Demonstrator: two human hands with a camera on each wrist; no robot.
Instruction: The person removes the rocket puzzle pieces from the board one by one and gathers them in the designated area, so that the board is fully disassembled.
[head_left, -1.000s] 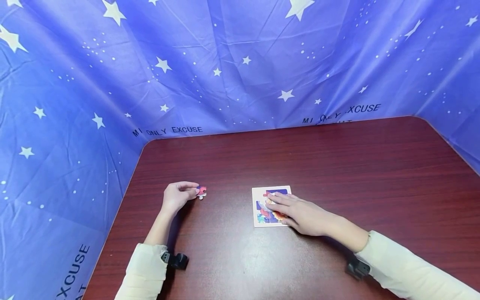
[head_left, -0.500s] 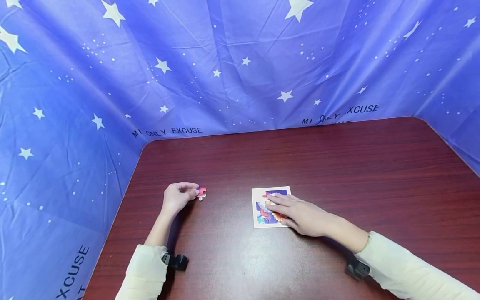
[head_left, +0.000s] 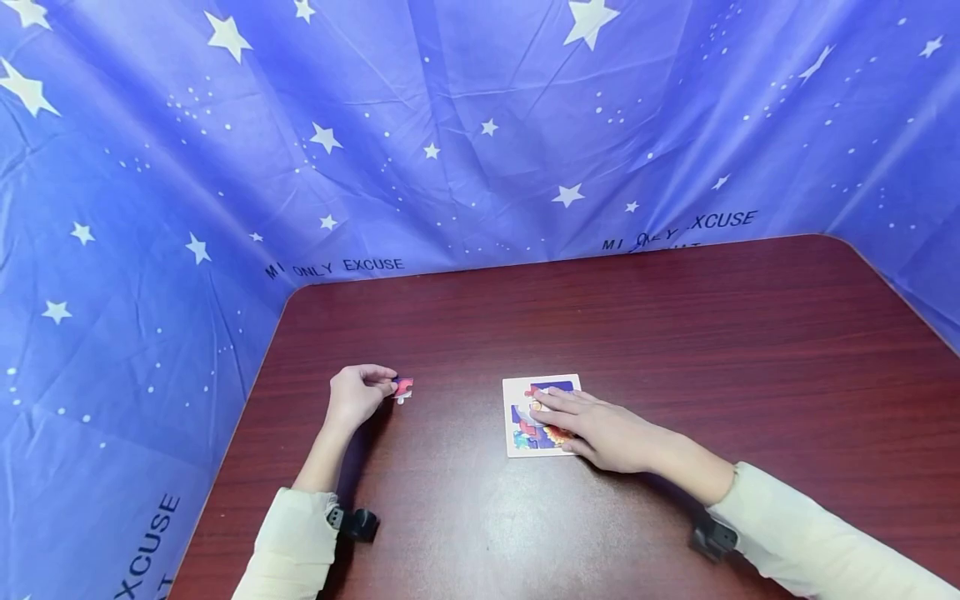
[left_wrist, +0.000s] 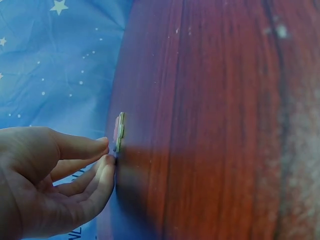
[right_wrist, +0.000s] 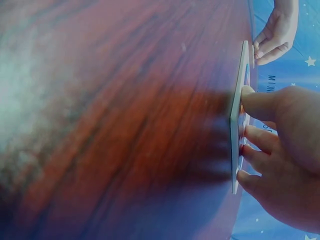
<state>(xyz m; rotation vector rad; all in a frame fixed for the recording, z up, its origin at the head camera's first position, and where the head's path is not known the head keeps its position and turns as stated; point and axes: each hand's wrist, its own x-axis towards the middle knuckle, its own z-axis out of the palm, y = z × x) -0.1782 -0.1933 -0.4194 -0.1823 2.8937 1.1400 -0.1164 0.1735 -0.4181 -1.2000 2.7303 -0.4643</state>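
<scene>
Between thumb and fingers, my left hand [head_left: 356, 395] pinches a small jigsaw piece [head_left: 403, 387] in red, purple and white, close over the table on the left. The left wrist view shows that jigsaw piece [left_wrist: 120, 131] edge-on at the fingertips. To the right lies a square puzzle board [head_left: 519, 386] with a pale frame and colourful pieces set in it. My right hand [head_left: 611, 429] rests on its right part with fingers spread and hides some of the picture. From the side, the fingertips of the right hand [right_wrist: 285, 145] touch the top face of the puzzle board [right_wrist: 234, 150].
The dark red wooden table [head_left: 450, 508] reaches back to a blue curtain [head_left: 465, 192] printed with stars and lettering. Black wrist cameras sit at both cream sleeves [head_left: 288, 542].
The jigsaw piece in my left hand has tilted slightly. My right hand stays on the board, and the head view has shifted a little.
</scene>
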